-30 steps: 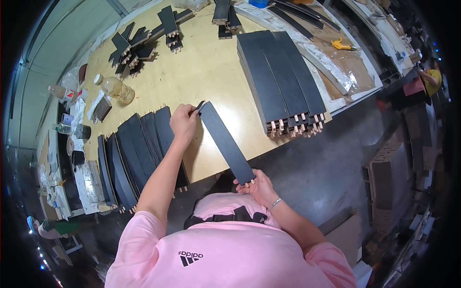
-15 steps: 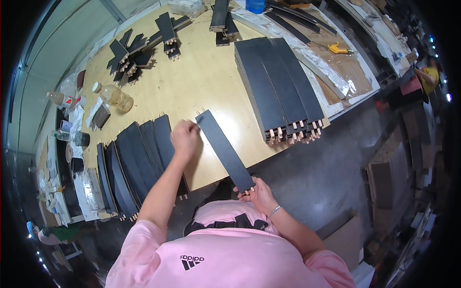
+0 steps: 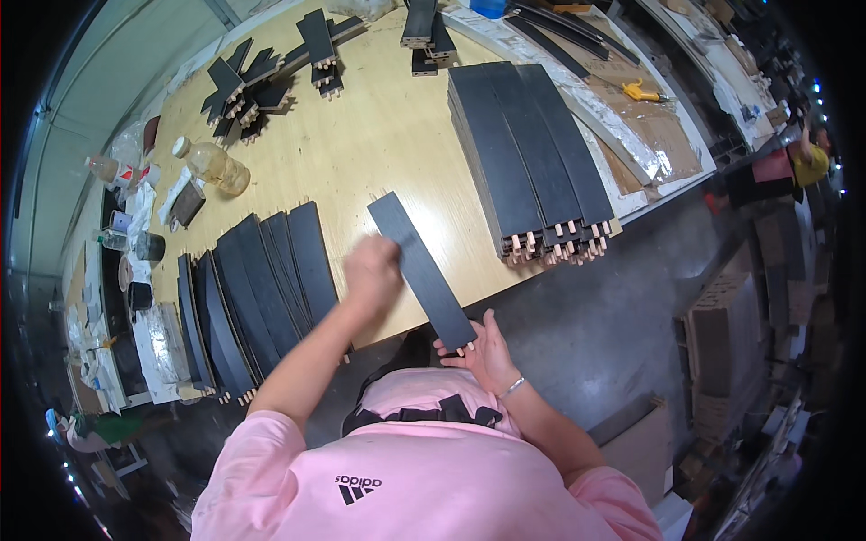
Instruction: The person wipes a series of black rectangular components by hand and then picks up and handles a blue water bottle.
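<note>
A long black wooden slat (image 3: 422, 270) lies at a slant on the table, with its near end past the front edge. Pale dowel pegs stick out of its ends. My right hand (image 3: 490, 361) cups that near end from below, its fingers under the slat and its thumb stretched away to the side. Closed and smeared by motion, my left hand (image 3: 373, 278) is at the slat's left long edge; whatever its fingers hold is hidden. Several similar black slats (image 3: 257, 279) lie side by side to the left. A tall stack of black slats (image 3: 528, 153) stands to the right.
Short black pegged pieces (image 3: 244, 95) are heaped at the table's back left, with another pile (image 3: 424, 36) at the back. A bottle of yellowish liquid (image 3: 212, 167) stands at left. A yellow air gun (image 3: 642, 91) lies on cardboard at right. Another person (image 3: 807, 162) is far right.
My left hand has moved right and toward me along the slat's edge. My right thumb has spread away from the slat's end. The view has shifted slightly.
</note>
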A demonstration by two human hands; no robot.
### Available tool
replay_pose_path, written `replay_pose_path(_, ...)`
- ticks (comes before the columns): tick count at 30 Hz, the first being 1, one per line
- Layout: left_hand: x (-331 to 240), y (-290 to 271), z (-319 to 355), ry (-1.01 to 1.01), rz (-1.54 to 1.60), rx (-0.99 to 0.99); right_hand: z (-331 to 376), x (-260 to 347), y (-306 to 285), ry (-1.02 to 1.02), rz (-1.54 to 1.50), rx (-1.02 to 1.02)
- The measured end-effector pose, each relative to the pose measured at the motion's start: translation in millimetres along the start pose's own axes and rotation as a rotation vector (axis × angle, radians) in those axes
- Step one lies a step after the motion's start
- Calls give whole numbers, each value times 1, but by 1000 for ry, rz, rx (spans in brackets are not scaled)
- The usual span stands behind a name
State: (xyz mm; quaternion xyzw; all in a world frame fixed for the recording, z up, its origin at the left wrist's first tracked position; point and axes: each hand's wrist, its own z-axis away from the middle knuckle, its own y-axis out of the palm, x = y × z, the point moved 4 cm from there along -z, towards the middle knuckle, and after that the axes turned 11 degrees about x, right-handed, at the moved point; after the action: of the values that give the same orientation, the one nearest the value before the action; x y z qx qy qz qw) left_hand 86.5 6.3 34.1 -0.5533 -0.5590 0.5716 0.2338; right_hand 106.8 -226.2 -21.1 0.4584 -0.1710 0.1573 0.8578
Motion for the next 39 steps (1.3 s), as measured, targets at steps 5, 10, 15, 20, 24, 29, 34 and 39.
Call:
replay_pose_path(5, -89, 13, 81, 296, 310, 308, -1, 1, -4, 18, -97, -12)
replay_pose_path(10, -46, -1, 39, 67, 167, 116, -3, 5, -14, 39, -54, 48)
replay_pose_path(15, -65, -16, 66, 55, 373, 65, -8, 16, -3, -91, 224, 15)
replay_pose_path(20, -78, -62, 71, 33, 509, -72, -31, 12, 46, -123, 123, 237)
replay_pose_path(24, -79, -87, 58, 39, 481, -143, -53, -3, 92, -31, 343, 272)
replay_pose_path(29, -74, -84, 59, 3, 535, -169, -62, -5, 76, -496, 1024, 234)
replay_pose_path(34, -66, -76, 70, -74, 563, -118, 24, 123, 108, -1122, 1633, -572)
replay_pose_path(39, -69, -64, 61, -39, 630, -81, 25, 180, 91, -957, 1856, -1119)
